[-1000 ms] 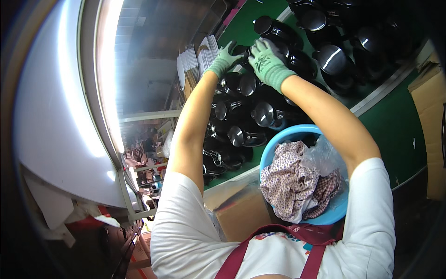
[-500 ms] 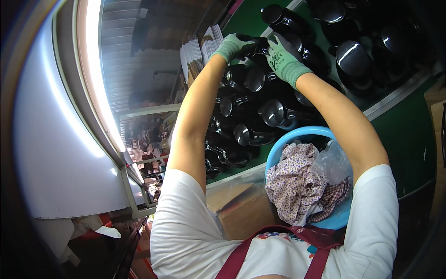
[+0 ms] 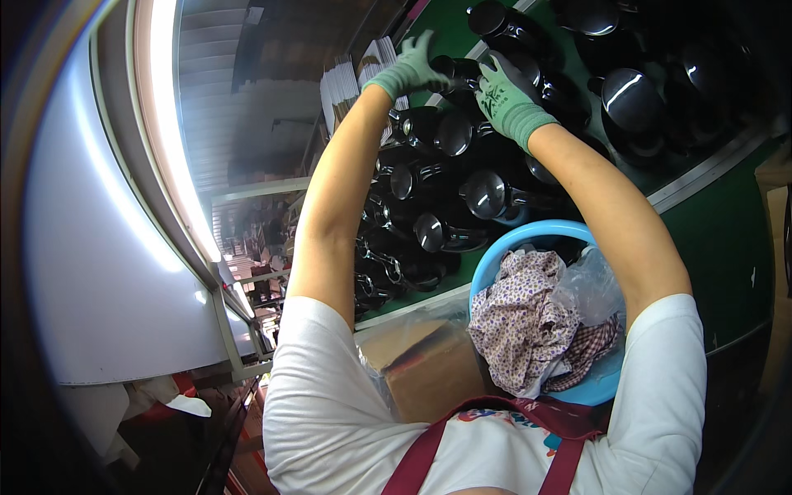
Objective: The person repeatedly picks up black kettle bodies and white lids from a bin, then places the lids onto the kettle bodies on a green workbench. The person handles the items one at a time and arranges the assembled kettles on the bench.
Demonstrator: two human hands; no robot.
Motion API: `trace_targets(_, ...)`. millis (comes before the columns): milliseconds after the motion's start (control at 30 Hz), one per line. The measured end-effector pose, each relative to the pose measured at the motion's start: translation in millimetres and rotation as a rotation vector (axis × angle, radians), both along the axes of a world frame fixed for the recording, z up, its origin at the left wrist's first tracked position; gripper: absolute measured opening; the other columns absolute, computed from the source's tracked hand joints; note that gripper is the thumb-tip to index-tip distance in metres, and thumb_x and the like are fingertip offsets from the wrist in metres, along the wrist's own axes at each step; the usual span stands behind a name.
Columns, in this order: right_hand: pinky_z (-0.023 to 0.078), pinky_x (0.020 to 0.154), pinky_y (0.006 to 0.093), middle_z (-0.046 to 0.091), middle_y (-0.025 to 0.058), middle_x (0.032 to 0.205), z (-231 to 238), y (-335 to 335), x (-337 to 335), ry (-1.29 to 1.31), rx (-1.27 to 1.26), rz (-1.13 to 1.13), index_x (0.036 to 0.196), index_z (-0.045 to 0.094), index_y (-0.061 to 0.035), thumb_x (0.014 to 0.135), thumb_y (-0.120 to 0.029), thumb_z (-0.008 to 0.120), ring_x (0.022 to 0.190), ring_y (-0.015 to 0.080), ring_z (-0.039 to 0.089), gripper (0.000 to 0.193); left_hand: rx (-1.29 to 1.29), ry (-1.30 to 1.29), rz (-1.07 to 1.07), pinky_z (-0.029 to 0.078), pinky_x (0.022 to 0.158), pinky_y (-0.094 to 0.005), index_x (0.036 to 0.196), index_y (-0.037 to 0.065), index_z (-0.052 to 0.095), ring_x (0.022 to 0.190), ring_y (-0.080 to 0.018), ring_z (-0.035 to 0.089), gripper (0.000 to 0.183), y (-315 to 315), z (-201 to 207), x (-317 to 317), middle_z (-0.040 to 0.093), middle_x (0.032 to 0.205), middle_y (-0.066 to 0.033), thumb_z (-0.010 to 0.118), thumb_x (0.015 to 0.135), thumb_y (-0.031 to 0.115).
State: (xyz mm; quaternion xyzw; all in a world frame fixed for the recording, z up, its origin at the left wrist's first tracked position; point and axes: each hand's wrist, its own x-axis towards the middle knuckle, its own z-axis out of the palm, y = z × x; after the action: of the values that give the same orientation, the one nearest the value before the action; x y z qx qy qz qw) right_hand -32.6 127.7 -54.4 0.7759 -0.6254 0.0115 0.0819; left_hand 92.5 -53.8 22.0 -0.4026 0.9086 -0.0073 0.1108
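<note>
1. The glossy black jug [image 3: 455, 73] is at the upper middle of the frame, in the gap between the two gloved hands, above the row of other black jugs [image 3: 453, 134].
2. From the left hand [image 3: 410, 69] the jug lies to the right; from the right hand [image 3: 505, 101] it lies to the upper left.
3. The left hand is widely open: its fingers spread toward the top of the frame, and its thumb reaches right, to the jug's left edge. It appears to hold nothing; whether the thumb touches, I cannot tell.
4. The right hand is partly bent, with its fingertips at the jug's right side. It seems the nearer one, but I cannot tell if it has a firm hold.
5. The visible part of the jug stretches roughly from left to right, slightly downward. Its true long axis, and which way its handle or spout points, are too dark and covered to tell.
6. White-edged cardboard sheets [image 3: 338, 87] stand to the lower left of the left hand, near its wrist.
</note>
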Motion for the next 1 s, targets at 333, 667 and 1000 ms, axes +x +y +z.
trace_targets(333, 0.026, 0.109, 0.0539, 0.071, 0.0044, 0.114, -17.1, -7.3, -9.3, 0.002, -0.12, -0.009, 0.108, 0.076, -0.0141, 0.086, -0.027, 0.06, 0.12, 0.0319, 0.053, 0.029, -0.051, 0.173, 0.041, 0.055, 0.081, -0.0379, 0.122, 0.0, 0.061, 0.096, -0.0271, 0.069, 0.06, -8.6, 7.0, -39.9, 0.07, 0.106, -0.0193, 0.066, 0.086, 0.048)
trace_targets(667, 0.018, 0.111, 0.0603, 0.068, -0.001, 0.123, -4.4, 3.0, 3.5, -0.042, -0.003, 0.05, 0.109, 0.076, -0.021, 0.091, -0.03, 0.056, 0.131, 0.0333, 0.046, 0.028, 0.034, -0.336, -0.409, 0.049, 0.095, -0.0456, 0.128, 0.008, 0.047, 0.113, -0.0416, 0.055, 0.084, 40.8, 9.4, -25.6, 0.048, 0.125, -0.0179, 0.086, 0.054, 0.009)
trace_targets(1000, 0.022, 0.113, 0.0542, 0.067, 0.0007, 0.114, 7.9, 31.5, -17.3, -0.096, -0.345, 0.062, 0.108, 0.074, -0.0204, 0.089, -0.025, 0.055, 0.119, 0.0281, 0.053, 0.027, -0.356, 0.014, -0.331, 0.046, 0.098, -0.0445, 0.137, 0.01, 0.043, 0.119, -0.0395, 0.051, 0.075, 94.8, 21.3, -59.5, 0.046, 0.137, -0.0187, 0.077, 0.071, 0.013)
